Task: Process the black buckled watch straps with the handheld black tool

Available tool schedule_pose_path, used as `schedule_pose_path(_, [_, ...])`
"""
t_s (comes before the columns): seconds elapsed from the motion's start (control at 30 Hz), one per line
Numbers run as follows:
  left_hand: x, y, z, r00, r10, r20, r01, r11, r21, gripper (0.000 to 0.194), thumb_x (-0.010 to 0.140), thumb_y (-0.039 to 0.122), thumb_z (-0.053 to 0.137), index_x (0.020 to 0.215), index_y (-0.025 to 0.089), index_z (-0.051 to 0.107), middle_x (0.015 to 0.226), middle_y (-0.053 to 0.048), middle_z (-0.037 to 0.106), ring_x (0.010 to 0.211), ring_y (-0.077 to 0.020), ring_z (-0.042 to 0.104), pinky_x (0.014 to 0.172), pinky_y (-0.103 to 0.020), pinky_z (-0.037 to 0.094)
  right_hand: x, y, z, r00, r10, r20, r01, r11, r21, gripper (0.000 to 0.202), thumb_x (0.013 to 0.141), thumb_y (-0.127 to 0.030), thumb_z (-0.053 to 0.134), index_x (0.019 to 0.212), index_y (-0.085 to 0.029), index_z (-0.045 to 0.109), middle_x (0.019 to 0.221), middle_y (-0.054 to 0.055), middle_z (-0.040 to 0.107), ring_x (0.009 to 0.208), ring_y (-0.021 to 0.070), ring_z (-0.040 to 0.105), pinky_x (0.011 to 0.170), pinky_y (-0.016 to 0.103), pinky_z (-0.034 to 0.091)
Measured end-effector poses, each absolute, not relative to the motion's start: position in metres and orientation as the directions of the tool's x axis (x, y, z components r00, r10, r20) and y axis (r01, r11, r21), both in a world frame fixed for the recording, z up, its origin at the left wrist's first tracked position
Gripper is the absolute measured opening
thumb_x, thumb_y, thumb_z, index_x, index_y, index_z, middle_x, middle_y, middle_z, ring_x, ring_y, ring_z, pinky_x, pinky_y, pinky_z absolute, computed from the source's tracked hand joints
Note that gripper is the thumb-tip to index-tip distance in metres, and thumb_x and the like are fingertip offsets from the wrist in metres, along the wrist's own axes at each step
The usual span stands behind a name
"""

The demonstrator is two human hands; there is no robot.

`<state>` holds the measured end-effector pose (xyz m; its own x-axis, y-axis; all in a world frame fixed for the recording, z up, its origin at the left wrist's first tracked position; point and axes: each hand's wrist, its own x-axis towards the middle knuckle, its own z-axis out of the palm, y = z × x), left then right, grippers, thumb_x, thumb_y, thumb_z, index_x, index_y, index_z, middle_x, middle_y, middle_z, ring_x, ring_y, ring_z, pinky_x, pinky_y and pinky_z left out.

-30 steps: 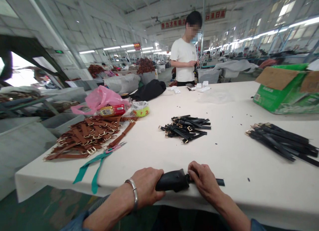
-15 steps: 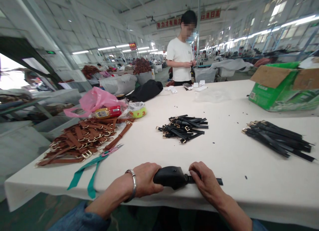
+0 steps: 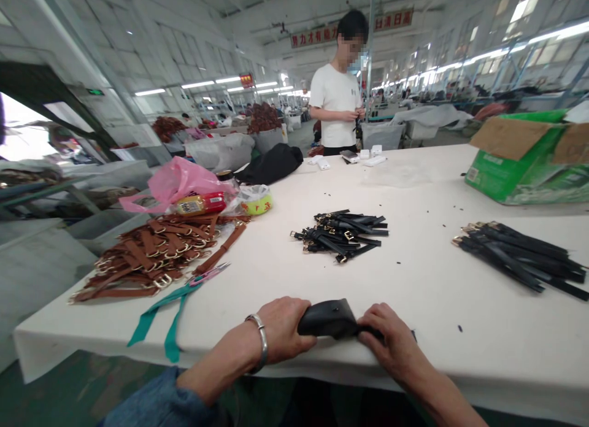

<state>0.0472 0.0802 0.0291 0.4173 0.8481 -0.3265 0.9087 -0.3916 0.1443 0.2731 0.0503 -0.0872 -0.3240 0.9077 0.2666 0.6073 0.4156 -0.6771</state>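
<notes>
Near the front edge of the table, my left hand (image 3: 286, 330), with a silver bangle at the wrist, is wrapped round the wide end of a black strap (image 3: 329, 318). This wide part is smooth and curved, with a small stud on top. My right hand (image 3: 389, 335) pinches the narrow part of the same strap, whose tip barely shows past the fingers. Beyond my hands lies a pile of short black straps with gold buckles (image 3: 345, 234). Another bundle of black straps (image 3: 524, 255) rests at the right.
Brown straps with metal rings (image 3: 151, 252) are heaped at the left, beside pink-handled scissors (image 3: 207, 275) and a teal ribbon (image 3: 159, 313). Behind them sit a pink bag (image 3: 184, 184) and black cloth (image 3: 271, 164). A green box (image 3: 519, 169) stands back right; a person (image 3: 338, 105) stands across the table.
Both hands and the black strap have shifted slightly right in view. My right fingers have closed over the narrow part, covering more of it, and the wide part has tilted.
</notes>
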Motion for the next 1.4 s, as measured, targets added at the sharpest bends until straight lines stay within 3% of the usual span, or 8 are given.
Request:
schedule_pose_path(0.17, [0.035,0.077,0.036,0.392,0.827,-0.403,0.918,-0.381,0.111,0.025,0.064,0.042,0.05,0.081,0.025,0.058,0.078,-0.003,0.064,0.073,-0.0205,0.059,0.06,-0.028,0.043,0.274,0.05,-0.085,-0.324,0.908,0.266,0.576,0.412,-0.706,0.013,0.078,-0.019,0.052,0.087,-0.023,0.06,0.081,0.003,0.055,0.081,0.0185,0.048,0.071,0.032,0.038])
schedule_pose_path(0.3, [0.038,0.077,0.038,0.38,0.842,-0.384,0.921,-0.384,0.069,0.027,0.063,0.043,0.05,0.082,0.025,0.058,0.08,-0.003,0.064,0.075,-0.0214,0.059,0.063,-0.029,0.043,0.273,0.05,-0.085,-0.322,0.905,0.28,0.567,0.421,-0.708,0.013,0.078,-0.019,0.053,0.087,-0.023,0.061,0.079,0.003,0.056,0.079,0.018,0.048,0.07,0.032,0.039])
schedule_pose_path(0.57, [0.038,0.074,0.028,0.357,0.863,-0.359,0.934,-0.333,0.129,0.03,0.065,0.044,0.05,0.085,0.024,0.059,0.08,-0.004,0.064,0.073,-0.0196,0.059,0.058,-0.025,0.042,0.274,0.049,-0.087,-0.291,0.913,0.287,0.583,0.407,-0.703,0.013,0.077,-0.021,0.054,0.086,-0.023,0.063,0.079,0.003,0.058,0.079,0.0179,0.05,0.069,0.031,0.04])
schedule_pose_path(0.77, [0.033,0.069,0.037,0.357,0.86,-0.363,0.928,-0.369,0.039,0.027,0.063,0.041,0.051,0.083,0.024,0.059,0.081,-0.004,0.064,0.075,-0.0221,0.059,0.062,-0.03,0.043,0.274,0.049,-0.085,-0.296,0.911,0.287,0.587,0.411,-0.697,0.013,0.077,-0.022,0.054,0.086,-0.024,0.063,0.079,0.003,0.059,0.079,0.0179,0.052,0.069,0.03,0.041])
schedule_pose_path(0.93, [0.051,0.077,0.024,0.384,0.868,-0.316,0.923,-0.37,0.106,0.03,0.065,0.042,0.051,0.087,0.023,0.058,0.084,-0.005,0.065,0.078,-0.0224,0.059,0.064,-0.029,0.044,0.275,0.049,-0.088,-0.289,0.913,0.289,0.618,0.409,-0.672,0.01,0.076,-0.023,0.055,0.082,-0.023,0.063,0.078,0.003,0.059,0.079,0.0183,0.052,0.069,0.031,0.041])
schedule_pose_path(1.1, [0.039,0.077,0.02,0.385,0.872,-0.303,0.923,-0.36,0.138,0.029,0.065,0.042,0.051,0.086,0.023,0.058,0.082,-0.004,0.065,0.074,-0.0203,0.059,0.06,-0.027,0.043,0.275,0.05,-0.092,-0.242,0.917,0.316,0.624,0.396,-0.673,0.023,0.074,-0.024,0.057,0.097,-0.021,0.058,0.083,0.004,0.059,0.081,0.019,0.051,0.071,0.033,0.042])
schedule_pose_path(1.27, [0.026,0.073,0.025,0.349,0.879,-0.325,0.937,-0.338,0.092,0.028,0.064,0.042,0.052,0.084,0.023,0.058,0.082,-0.004,0.065,0.075,-0.0208,0.059,0.062,-0.028,0.044,0.28,0.047,-0.086,-0.277,0.914,0.298,0.582,0.406,-0.704,0.025,0.072,-0.023,0.057,0.097,-0.021,0.058,0.092,0.006,0.057,0.087,0.0203,0.051,0.075,0.034,0.043])
schedule_pose_path(1.4, [0.029,0.071,0.029,0.324,0.885,-0.335,0.944,-0.326,0.053,0.029,0.064,0.042,0.052,0.085,0.023,0.058,0.082,-0.005,0.064,0.077,-0.0214,0.059,0.064,-0.028,0.044,0.285,0.041,-0.084,-0.274,0.913,0.301,0.643,0.407,-0.649,0.025,0.073,-0.018,0.054,0.097,-0.022,0.059,0.097,0.007,0.054,0.09,0.0214,0.049,0.077,0.036,0.041])
